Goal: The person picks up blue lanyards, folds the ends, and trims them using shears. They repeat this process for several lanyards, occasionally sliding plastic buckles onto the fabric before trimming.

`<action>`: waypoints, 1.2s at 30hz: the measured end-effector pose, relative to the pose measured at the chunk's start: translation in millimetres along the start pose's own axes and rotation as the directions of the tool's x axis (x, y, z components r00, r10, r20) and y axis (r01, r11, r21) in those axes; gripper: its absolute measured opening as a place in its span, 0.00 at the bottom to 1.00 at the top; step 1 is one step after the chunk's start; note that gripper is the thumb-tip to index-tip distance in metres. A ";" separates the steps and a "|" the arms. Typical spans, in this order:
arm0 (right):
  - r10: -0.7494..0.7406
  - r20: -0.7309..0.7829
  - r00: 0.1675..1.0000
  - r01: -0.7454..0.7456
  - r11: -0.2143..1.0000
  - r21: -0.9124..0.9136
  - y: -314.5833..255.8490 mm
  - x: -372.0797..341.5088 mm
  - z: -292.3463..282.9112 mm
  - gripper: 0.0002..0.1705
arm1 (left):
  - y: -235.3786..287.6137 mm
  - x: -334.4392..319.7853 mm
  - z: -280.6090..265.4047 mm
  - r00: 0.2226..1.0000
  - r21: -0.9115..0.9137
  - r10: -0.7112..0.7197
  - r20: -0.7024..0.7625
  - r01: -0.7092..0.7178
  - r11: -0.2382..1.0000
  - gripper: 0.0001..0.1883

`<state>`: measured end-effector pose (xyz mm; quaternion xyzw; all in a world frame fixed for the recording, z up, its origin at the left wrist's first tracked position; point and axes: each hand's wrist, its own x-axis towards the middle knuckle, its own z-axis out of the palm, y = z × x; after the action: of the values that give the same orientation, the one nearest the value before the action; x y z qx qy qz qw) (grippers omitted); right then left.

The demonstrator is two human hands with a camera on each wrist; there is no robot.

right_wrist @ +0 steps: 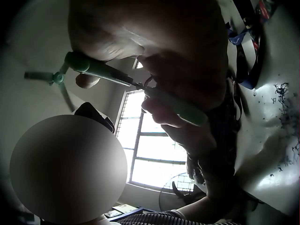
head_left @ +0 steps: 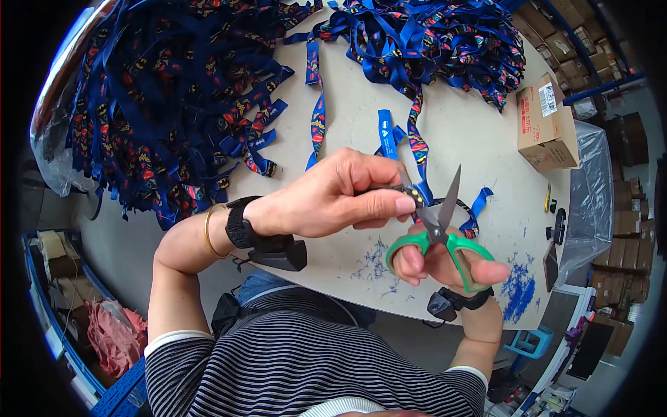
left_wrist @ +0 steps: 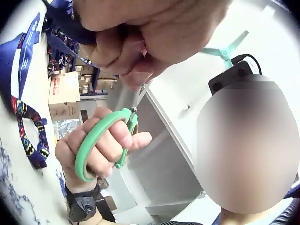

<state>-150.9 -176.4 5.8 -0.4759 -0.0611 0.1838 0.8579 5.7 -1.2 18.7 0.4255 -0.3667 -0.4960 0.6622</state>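
My left hand [head_left: 340, 191] pinches the end of a blue printed lanyard strap [head_left: 417, 142] between thumb and curled fingers. The strap runs away over the table toward the right-hand pile. Close beside it, my right hand [head_left: 439, 263] holds green-handled scissors [head_left: 438, 235], fingers and thumb through the loops. The blades are spread and point away from me, one of them right at the pinched strap. In the left wrist view the scissors [left_wrist: 91, 145] sit below the left hand [left_wrist: 159, 37]. The right wrist view is dark, with a green handle [right_wrist: 101, 69] under the right hand [right_wrist: 154, 33].
Large heaps of printed lanyards [head_left: 174, 104] and more lanyards [head_left: 431, 42] cover the table's far side. Short straps [head_left: 386, 132] lie nearer. Blue scraps [head_left: 520, 288] dot the near right of the white table [head_left: 361, 236]. A cardboard box [head_left: 549, 125] stands at the right edge.
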 end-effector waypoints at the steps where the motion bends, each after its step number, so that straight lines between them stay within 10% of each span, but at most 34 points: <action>1: -0.006 0.003 1.000 0.006 1.000 0.012 0.2 -1.1 0.7 0.64 | 0.0 0.4 0.7 1.000 -0.021 -0.004 0.002 0.004 1.000 0.13; 36: -0.142 0.020 0.990 0.137 0.980 0.142 -4.2 2.2 29.8 0.62 | 6.1 -2.6 27.7 0.985 0.086 0.169 -0.028 -0.166 0.982 0.12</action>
<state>-156.1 -153.9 25.2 -0.4059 -0.0941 0.1343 0.8991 -17.9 -3.4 34.4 0.4290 -0.4099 -0.4151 0.6896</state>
